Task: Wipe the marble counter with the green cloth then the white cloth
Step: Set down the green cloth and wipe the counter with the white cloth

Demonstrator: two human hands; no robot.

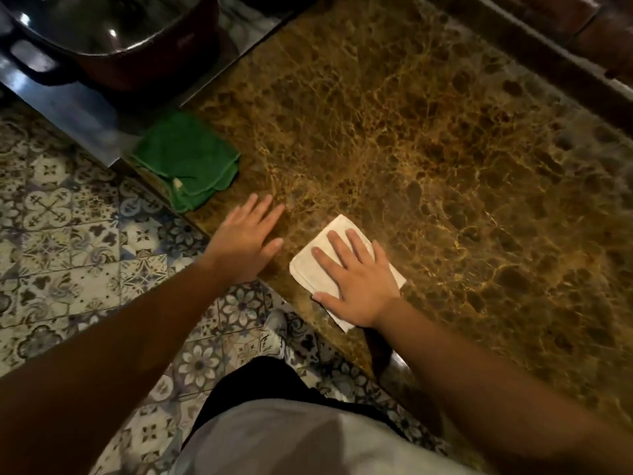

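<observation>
Now right hand (356,286) flat, grip spread on white cloth (310,270); left hand (245,241) spread, empty; green cloth (186,159) apart.

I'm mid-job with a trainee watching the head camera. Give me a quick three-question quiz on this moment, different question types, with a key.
1. True or false: the right hand lies flat on the white cloth.
2. Multiple choice: where is the green cloth? A) under the left hand B) folded at the marble counter edge beside the stove, untouched C) on the floor
3. Fill in: the dark pot sits on the ____.

Key
1. True; the fingers are spread across it.
2. B; the left hand rests open near the counter edge, apart from it.
3. stove
</observation>
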